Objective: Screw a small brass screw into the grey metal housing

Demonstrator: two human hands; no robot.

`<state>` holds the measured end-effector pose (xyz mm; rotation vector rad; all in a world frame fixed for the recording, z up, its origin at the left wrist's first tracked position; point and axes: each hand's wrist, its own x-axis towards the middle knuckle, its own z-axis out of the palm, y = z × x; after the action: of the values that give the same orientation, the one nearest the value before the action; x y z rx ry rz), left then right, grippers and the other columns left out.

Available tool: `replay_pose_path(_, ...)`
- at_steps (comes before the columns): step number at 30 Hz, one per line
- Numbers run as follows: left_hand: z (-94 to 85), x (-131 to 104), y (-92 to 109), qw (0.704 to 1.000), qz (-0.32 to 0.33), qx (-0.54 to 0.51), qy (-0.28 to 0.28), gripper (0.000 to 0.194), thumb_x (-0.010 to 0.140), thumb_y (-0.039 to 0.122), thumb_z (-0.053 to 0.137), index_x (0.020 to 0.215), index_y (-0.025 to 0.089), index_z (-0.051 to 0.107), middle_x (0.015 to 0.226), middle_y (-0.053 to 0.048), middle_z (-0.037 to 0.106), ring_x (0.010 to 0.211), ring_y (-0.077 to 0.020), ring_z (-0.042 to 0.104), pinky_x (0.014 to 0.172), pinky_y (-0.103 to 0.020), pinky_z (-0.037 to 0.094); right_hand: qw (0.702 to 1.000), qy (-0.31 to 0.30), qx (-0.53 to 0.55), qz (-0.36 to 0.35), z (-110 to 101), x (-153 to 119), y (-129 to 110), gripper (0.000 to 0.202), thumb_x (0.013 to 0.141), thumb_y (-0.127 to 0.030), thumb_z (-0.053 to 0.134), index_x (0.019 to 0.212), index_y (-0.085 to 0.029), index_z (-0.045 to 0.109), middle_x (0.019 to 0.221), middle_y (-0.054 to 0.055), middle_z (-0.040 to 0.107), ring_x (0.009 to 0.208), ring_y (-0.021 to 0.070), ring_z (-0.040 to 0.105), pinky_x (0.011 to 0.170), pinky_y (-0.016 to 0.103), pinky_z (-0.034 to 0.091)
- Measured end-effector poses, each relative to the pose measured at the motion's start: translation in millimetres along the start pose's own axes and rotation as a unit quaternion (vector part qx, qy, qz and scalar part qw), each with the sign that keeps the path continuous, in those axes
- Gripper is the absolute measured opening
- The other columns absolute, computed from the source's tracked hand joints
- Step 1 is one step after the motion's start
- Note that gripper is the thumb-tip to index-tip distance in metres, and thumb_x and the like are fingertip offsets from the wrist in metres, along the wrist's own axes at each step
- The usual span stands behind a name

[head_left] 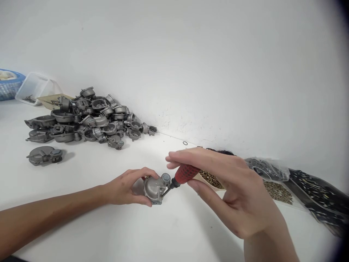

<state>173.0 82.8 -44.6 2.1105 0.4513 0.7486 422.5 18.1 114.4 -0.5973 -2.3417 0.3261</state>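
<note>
The right hand [241, 189] hides part of the bowl [217, 188]. What the tip of the screwdriver [187, 174] meets is too small to tell. Far left, a blue basket [11, 90] is cut off.

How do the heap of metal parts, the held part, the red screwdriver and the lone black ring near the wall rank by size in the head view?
1. Heap of metal parts
2. Held part and red screwdriver: unsure, as the right hand partly hides the handle
3. Black ring

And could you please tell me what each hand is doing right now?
Left hand: holding the rounded metal part.
Right hand: holding the red-handled screwdriver.
</note>
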Motion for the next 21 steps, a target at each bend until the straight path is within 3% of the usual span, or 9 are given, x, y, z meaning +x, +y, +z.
replay_pose_path(4, -0.4, 0.3, 2.6, 1.000, -0.022, 0.001, -0.010, 0.055, 0.083, 0.042, 0.081, 0.126, 0.026, 0.052, 0.110, -0.001, 0.070, 0.093, -0.0183, 0.067, 0.086, -0.030, 0.052, 0.998, 0.062, -0.009, -0.030, 6.4, 2.5, 5.6, 0.042, 0.086, -0.009, 0.076, 0.127, -0.017, 0.068, 0.092, 0.003, 0.073, 0.080, 0.0126, 0.068, 0.062, 0.026, 0.059)
replay_pose_path(10, -0.1, 0.5, 0.7, 1.000, -0.007, 0.015, 0.004, 0.057, 0.082, 0.042, 0.082, 0.127, 0.027, 0.051, 0.123, -0.004, 0.067, 0.105, -0.0212, 0.066, 0.092, -0.032, 0.050, 0.997, 0.059, 0.049, -0.022, 7.3, 5.6, 11.7, 0.049, 0.090, 0.000, 0.062, 0.137, -0.013, 0.062, 0.103, 0.009, 0.075, 0.089, 0.0177, 0.073, 0.086, 0.038, 0.064)
replay_pose_path(14, 0.0, 0.5, 1.1, 1.000, -0.013, 0.010, 0.002, 0.057, 0.081, 0.040, 0.083, 0.126, 0.027, 0.051, 0.115, -0.002, 0.069, 0.097, -0.0188, 0.066, 0.087, -0.031, 0.051, 0.990, 0.111, 0.071, -0.051, 9.4, 5.7, 15.8, 0.047, 0.079, -0.006, 0.082, 0.124, -0.018, 0.073, 0.094, 0.005, 0.070, 0.075, 0.0137, 0.071, 0.069, 0.030, 0.065)
replay_pose_path(18, 0.3, 0.4, 2.2, 1.000, -0.006, 0.007, 0.004, 0.056, 0.082, 0.040, 0.082, 0.127, 0.026, 0.051, 0.118, -0.003, 0.069, 0.097, -0.0189, 0.066, 0.087, -0.031, 0.051, 0.993, 0.063, 0.101, -0.012, 11.5, 5.0, 15.5, 0.044, 0.089, -0.006, 0.068, 0.132, -0.014, 0.066, 0.112, 0.012, 0.070, 0.084, 0.0166, 0.072, 0.075, 0.035, 0.066)
replay_pose_path(21, 0.5, 0.4, 2.7, 1.000, -0.009, 0.003, 0.000, 0.055, 0.083, 0.042, 0.080, 0.127, 0.026, 0.052, 0.115, -0.004, 0.069, 0.097, -0.0194, 0.066, 0.087, -0.032, 0.051, 0.991, 0.066, 0.116, -0.030, 15.1, 6.5, 15.1, 0.045, 0.089, -0.004, 0.068, 0.131, -0.018, 0.067, 0.104, 0.009, 0.074, 0.083, 0.0161, 0.072, 0.070, 0.032, 0.066)
